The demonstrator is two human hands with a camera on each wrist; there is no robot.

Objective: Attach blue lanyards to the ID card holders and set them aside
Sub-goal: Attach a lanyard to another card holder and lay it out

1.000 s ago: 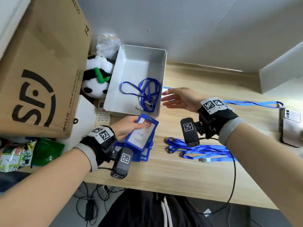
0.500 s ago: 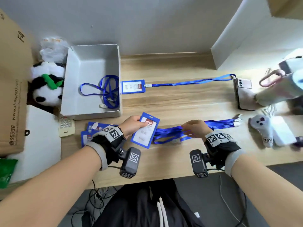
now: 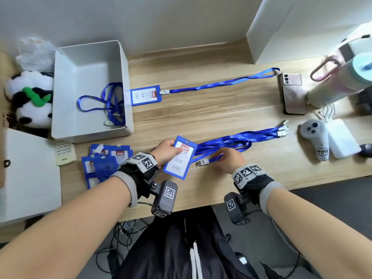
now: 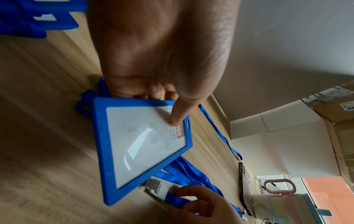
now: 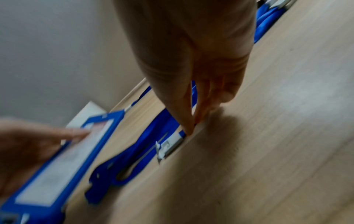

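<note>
My left hand [image 3: 168, 151] grips a blue ID card holder [image 3: 179, 158] by its upper left corner, thumb on the clear face [image 4: 141, 145]. My right hand [image 3: 227, 161] pinches a blue lanyard [image 3: 213, 160] just behind its metal clip [image 3: 202, 162], which lies on the desk [image 5: 169, 147]. More blue lanyards [image 3: 241, 138] lie in a bundle behind it. A pile of card holders [image 3: 104, 164] sits left of my left wrist. One finished holder with its lanyard [image 3: 146, 95] lies stretched across the far desk.
A grey open box [image 3: 66, 117] at the back left contains a loose blue lanyard [image 3: 108, 103]. A panda plush [image 3: 30, 101] is to its left. On the right are a phone [image 3: 292, 93], a white controller [image 3: 316, 137], a power bank [image 3: 342, 137] and a bottle [image 3: 342, 83].
The right hand came back from the far desk to the lanyard bundle and now pinches one lanyard beside its clip. The left hand brought the holder up toward it.
</note>
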